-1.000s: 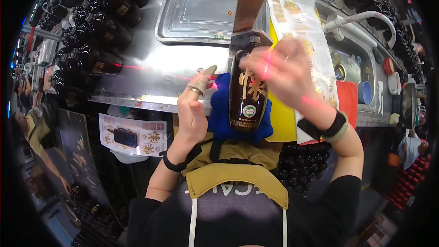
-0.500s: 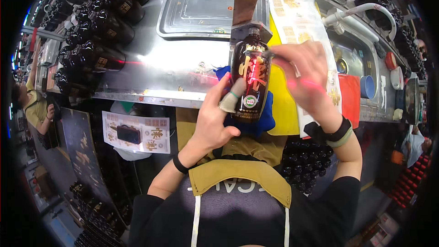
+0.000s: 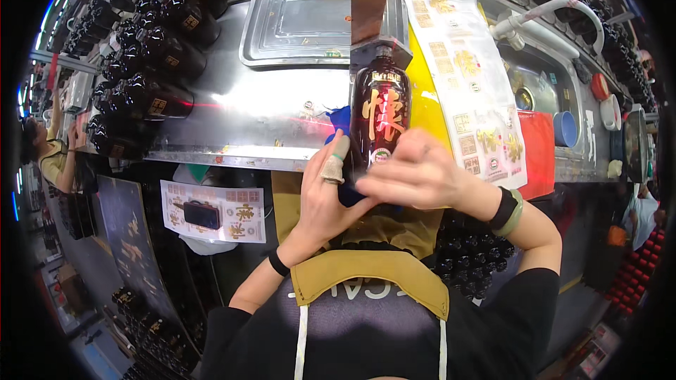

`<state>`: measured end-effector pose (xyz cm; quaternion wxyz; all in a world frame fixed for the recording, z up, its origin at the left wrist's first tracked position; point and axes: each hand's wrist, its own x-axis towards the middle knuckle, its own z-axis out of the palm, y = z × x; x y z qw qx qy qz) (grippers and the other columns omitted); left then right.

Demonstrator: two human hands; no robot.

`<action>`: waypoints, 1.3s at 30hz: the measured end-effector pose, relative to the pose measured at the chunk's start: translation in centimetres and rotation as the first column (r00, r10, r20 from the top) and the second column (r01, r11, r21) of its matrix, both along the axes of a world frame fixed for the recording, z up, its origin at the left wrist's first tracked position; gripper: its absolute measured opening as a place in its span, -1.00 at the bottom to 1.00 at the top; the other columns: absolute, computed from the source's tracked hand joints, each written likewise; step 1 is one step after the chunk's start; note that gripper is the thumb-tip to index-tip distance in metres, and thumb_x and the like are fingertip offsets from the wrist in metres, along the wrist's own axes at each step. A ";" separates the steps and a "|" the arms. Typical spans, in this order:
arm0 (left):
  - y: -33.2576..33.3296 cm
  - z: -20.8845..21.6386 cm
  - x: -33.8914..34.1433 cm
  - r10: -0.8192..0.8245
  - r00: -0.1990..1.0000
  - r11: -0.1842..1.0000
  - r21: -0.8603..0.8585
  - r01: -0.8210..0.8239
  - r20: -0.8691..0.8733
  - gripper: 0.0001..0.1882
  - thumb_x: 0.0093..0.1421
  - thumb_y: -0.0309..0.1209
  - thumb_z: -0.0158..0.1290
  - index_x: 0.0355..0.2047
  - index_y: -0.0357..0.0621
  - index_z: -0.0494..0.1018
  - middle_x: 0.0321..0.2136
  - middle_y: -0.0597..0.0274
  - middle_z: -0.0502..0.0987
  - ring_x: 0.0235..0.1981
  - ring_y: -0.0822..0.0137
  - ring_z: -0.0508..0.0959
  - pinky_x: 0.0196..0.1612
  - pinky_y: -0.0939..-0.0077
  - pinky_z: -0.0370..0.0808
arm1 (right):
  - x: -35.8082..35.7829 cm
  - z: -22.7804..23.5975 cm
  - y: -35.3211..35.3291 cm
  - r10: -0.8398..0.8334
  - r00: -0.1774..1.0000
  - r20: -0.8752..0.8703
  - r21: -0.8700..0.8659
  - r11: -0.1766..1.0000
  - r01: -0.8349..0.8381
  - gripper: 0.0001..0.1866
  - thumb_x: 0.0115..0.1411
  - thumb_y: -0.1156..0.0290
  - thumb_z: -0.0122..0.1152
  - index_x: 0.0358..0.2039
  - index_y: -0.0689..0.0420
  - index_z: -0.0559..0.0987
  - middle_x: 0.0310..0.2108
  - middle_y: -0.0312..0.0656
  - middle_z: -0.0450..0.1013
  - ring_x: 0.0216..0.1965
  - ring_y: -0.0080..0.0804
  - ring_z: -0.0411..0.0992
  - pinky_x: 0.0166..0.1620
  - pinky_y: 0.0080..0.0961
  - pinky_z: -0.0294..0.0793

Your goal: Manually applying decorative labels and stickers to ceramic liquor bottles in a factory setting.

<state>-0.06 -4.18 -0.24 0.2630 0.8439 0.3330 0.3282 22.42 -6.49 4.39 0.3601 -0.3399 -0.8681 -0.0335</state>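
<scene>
A dark brown glass bottle (image 3: 381, 98) with gold and red lettering lies with its neck pointing away from me, against a blue cloth (image 3: 340, 118). My left hand (image 3: 325, 193) rests along the bottle's lower left side, fingers stretched out and thumb apart. A pale finger cover (image 3: 334, 162) sits on one of its fingers. Over the lower front of the bottle is my right hand (image 3: 426, 172), blurred, its fingers bent together. Whatever those fingers may hold is hidden. To the right lies a translucent sheet of gold decals (image 3: 468, 63), partly over a yellow mat (image 3: 424, 105).
Several dark bottles (image 3: 169, 49) crowd the left counter. A metal tray (image 3: 299, 21) lies behind, beside a brown upright post (image 3: 370, 0). At right are a sink with a white faucet (image 3: 549, 10), a blue cup (image 3: 565, 130) and a red sheet (image 3: 539, 158). A phone-like black device (image 3: 201, 215) rests on another decal sheet.
My right hand has come down and left, from the bottle's upper right to its lower front. My left hand's covered finger has shifted left off the front of the bottle.
</scene>
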 end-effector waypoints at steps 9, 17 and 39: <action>1.5 -0.9 1.3 -0.028 0.995 1.000 0.002 0.028 0.092 0.02 -0.08 -0.47 0.46 0.39 -0.38 0.20 0.08 -0.10 0.52 0.09 -0.08 0.53 0.15 0.16 0.48 | 3.5 -4.1 2.6 -0.248 0.962 -0.116 0.187 0.946 0.266 -0.72 0.03 0.50 0.33 -0.21 -0.06 0.71 -0.31 -0.38 0.59 -0.38 -0.38 0.45 -0.28 -0.35 0.41; 1.6 -0.4 1.3 -0.046 0.995 0.997 -0.057 0.052 0.092 0.04 -0.11 -0.41 0.50 0.35 -0.44 0.23 0.15 -0.22 0.45 0.08 -0.17 0.50 0.17 0.07 0.45 | 5.1 -0.8 5.7 -0.569 0.750 -0.337 0.004 0.796 0.606 -0.75 0.10 0.55 0.39 -0.18 0.07 0.64 -0.34 -0.22 0.57 -0.31 -0.17 0.48 -0.16 -0.28 0.41; 4.8 6.8 5.9 0.036 0.912 0.965 0.251 0.074 -0.408 -0.03 -0.18 0.33 0.33 0.18 0.05 0.55 -0.11 -0.11 0.42 -0.12 0.00 0.47 -0.02 0.15 0.42 | 3.5 -1.3 -0.1 -0.683 0.431 -0.590 -0.469 0.724 0.506 -0.81 0.29 0.53 0.32 -0.10 0.24 0.58 -0.31 -0.20 0.57 -0.30 -0.47 0.52 -0.16 -0.57 0.49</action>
